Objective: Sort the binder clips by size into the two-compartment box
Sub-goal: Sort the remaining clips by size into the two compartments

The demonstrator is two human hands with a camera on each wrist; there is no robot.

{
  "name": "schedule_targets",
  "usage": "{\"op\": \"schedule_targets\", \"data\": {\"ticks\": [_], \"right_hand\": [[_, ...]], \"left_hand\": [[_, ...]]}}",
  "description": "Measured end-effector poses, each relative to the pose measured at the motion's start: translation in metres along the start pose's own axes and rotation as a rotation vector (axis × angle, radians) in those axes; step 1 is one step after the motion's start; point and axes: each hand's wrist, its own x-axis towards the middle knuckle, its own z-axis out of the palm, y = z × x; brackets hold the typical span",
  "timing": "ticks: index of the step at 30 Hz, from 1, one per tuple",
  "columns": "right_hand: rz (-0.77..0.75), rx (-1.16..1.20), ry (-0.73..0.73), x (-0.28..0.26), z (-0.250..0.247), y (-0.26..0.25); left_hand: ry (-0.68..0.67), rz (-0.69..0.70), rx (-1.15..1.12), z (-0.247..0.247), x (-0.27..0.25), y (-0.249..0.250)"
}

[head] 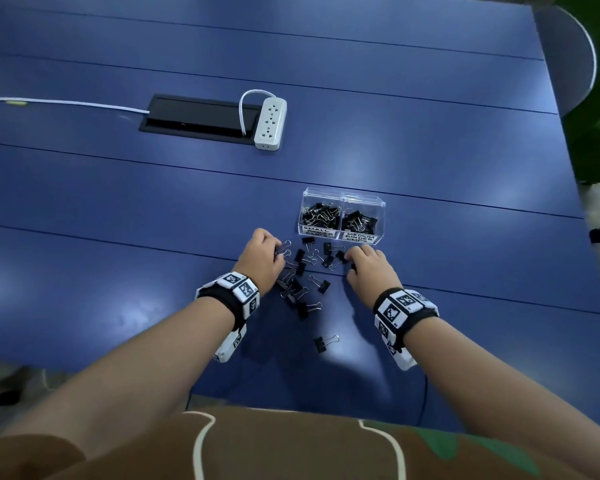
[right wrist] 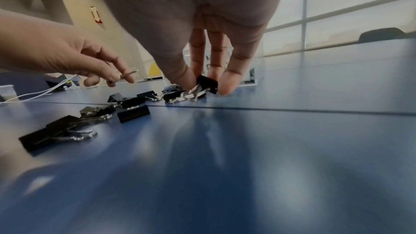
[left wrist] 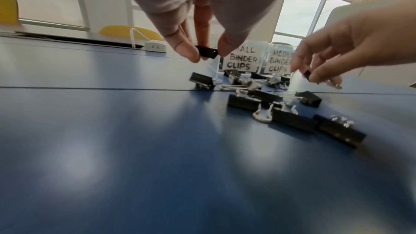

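A clear two-compartment box (head: 361,199) stands on the blue table; its labels read SMALL BINDER CLIPS (left wrist: 242,58) on the left and MEDIUM BINDER CLIPS (left wrist: 279,62) on the right, and both halves hold black clips. Several loose black binder clips (head: 302,275) lie scattered in front of it, and one lone clip (head: 326,342) lies nearer me. My left hand (left wrist: 207,54) pinches a small black clip (left wrist: 206,52) just above the table at the pile's left. My right hand (right wrist: 208,85) pinches another black clip (right wrist: 209,81) at the pile's right edge, close to the box.
A white power strip (head: 270,123) and its cable lie beside a black cable hatch (head: 194,117) at the far middle of the table (head: 118,209). The table's right edge (head: 582,209) runs close to the box. A chair back (head: 568,53) stands at the far right.
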Motion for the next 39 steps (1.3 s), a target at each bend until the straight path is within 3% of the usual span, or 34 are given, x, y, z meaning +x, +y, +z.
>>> {"op": "schedule_targets", "data": {"ticks": [9, 23, 29, 32, 36, 39], "right_hand": [[0.0, -0.082, -0.038, 0.009, 0.007, -0.009], [0.038, 0.18, 0.03, -0.013, 0.004, 0.0], [0.112, 0.355, 0.251, -0.002, -0.04, -0.008], [0.105, 0.322, 0.344, 0.019, -0.07, -0.01], [0.139, 0.243, 0.257, 0.038, -0.083, -0.015], [0.032, 0.131, 0.268, 0.037, -0.075, -0.025]], "left_hand": [[-0.104, -0.052, 0.094, 0.002, -0.008, -0.006], [-0.205, -0.045, 0.164, 0.003, -0.004, -0.009], [-0.227, 0.026, 0.204, 0.004, 0.001, -0.006], [-0.233, 0.07, 0.22, 0.005, 0.002, -0.006], [-0.251, 0.093, 0.237, 0.004, 0.001, -0.007], [-0.256, 0.125, 0.271, 0.005, 0.0, -0.009]]}}
